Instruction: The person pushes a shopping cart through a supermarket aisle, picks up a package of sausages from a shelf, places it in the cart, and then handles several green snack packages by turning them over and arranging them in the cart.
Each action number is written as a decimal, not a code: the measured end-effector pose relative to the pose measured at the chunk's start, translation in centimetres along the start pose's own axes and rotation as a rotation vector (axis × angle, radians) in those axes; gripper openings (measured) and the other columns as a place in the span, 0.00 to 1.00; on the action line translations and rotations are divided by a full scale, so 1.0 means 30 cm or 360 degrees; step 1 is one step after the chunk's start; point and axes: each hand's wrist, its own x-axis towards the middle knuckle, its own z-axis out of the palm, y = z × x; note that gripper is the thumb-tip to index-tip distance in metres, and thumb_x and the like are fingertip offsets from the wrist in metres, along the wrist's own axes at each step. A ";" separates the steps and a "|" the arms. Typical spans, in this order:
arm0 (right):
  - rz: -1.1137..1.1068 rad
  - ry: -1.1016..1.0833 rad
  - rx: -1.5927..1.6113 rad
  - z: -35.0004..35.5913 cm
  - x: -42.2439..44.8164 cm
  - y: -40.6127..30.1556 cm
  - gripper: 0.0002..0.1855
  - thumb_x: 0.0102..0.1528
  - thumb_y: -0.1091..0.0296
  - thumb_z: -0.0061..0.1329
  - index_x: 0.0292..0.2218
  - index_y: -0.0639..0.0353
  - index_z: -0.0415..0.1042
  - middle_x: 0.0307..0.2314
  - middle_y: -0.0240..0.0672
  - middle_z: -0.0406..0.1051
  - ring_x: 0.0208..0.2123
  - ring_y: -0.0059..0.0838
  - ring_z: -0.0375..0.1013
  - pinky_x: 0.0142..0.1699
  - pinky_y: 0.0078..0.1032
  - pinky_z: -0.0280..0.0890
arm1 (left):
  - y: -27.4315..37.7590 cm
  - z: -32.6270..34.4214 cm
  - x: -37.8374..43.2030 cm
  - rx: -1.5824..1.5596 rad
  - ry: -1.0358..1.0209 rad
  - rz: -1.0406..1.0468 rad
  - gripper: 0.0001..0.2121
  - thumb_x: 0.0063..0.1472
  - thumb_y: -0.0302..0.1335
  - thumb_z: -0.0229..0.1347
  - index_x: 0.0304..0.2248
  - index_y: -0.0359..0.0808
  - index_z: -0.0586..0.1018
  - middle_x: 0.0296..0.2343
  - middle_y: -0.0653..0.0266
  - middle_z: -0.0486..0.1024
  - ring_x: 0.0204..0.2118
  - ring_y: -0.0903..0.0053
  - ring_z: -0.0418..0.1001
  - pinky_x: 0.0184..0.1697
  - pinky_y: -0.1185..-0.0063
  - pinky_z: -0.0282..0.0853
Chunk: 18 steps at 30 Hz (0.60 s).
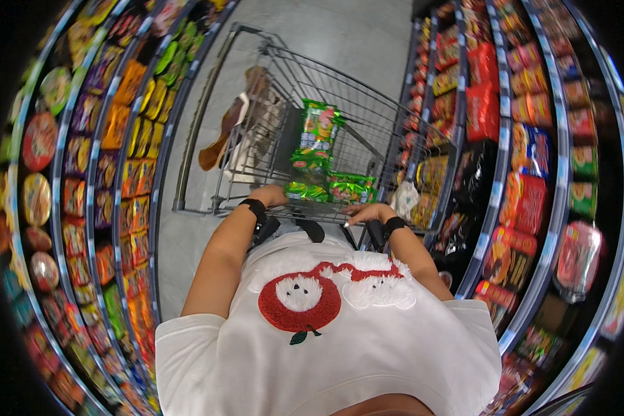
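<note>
A grey wire shopping cart point(338, 67) stands before me, and green snack packs lie in its near part. One large green pack point(317, 127) leans upright above a flat green pack point(306, 191) and another green pack point(352, 188). My left hand point(271, 196) is at the cart's near edge, close to the left flat pack; its fingertips are partly hidden. My right hand point(370, 212) rests at the same edge, right of centre, with thumb and fingers apart and nothing seen in them. Both wrists wear black straps.
Shelves of packaged food line the aisle on the left point(135, 171) and right point(530, 140). The cart's right side is close to the right shelves. A white crumpled item point(405, 200) shows near the cart's right corner. Brown and white items point(244, 130) appear through the wires at left.
</note>
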 end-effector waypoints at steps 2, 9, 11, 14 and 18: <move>0.0032 0.0229 -0.0102 0.046 -0.043 -0.033 0.41 0.38 0.43 0.50 0.50 0.52 0.52 0.49 0.39 0.49 0.52 0.35 0.46 0.53 0.29 0.43 | 0.013 -0.024 0.026 0.0059 -0.0016 0.0055 0.21 0.47 0.39 0.45 0.38 0.32 0.69 0.38 0.50 0.66 0.40 0.62 0.64 0.42 0.71 0.60; -0.0139 0.0436 0.0064 0.124 -0.062 -0.044 0.35 0.41 0.50 0.50 0.48 0.52 0.56 0.46 0.39 0.55 0.48 0.33 0.54 0.49 0.26 0.52 | -0.029 -0.052 0.109 0.0189 0.0001 0.0256 0.21 0.47 0.40 0.45 0.37 0.33 0.70 0.37 0.52 0.67 0.40 0.62 0.64 0.42 0.72 0.59; -0.0206 0.0572 0.0097 0.145 -0.069 -0.049 0.33 0.40 0.53 0.52 0.47 0.52 0.57 0.42 0.41 0.59 0.45 0.32 0.58 0.46 0.25 0.55 | -0.076 -0.044 0.129 0.0016 0.0016 0.0321 0.21 0.48 0.41 0.44 0.35 0.32 0.71 0.36 0.51 0.67 0.40 0.61 0.64 0.41 0.72 0.60; -0.0186 0.0707 0.0257 0.150 -0.079 -0.059 0.32 0.35 0.58 0.57 0.43 0.53 0.62 0.35 0.42 0.64 0.37 0.28 0.63 0.41 0.23 0.58 | -0.110 -0.033 0.169 -0.0180 0.0099 0.0204 0.21 0.48 0.41 0.43 0.33 0.31 0.72 0.34 0.49 0.68 0.39 0.60 0.65 0.41 0.72 0.60; -0.0142 0.1114 0.0211 0.171 -0.112 -0.090 0.34 0.30 0.54 0.59 0.40 0.56 0.65 0.32 0.38 0.66 0.34 0.28 0.66 0.38 0.22 0.61 | -0.108 -0.031 0.198 -0.0018 0.0089 0.0241 0.21 0.48 0.41 0.42 0.33 0.30 0.72 0.34 0.49 0.68 0.39 0.60 0.65 0.41 0.72 0.59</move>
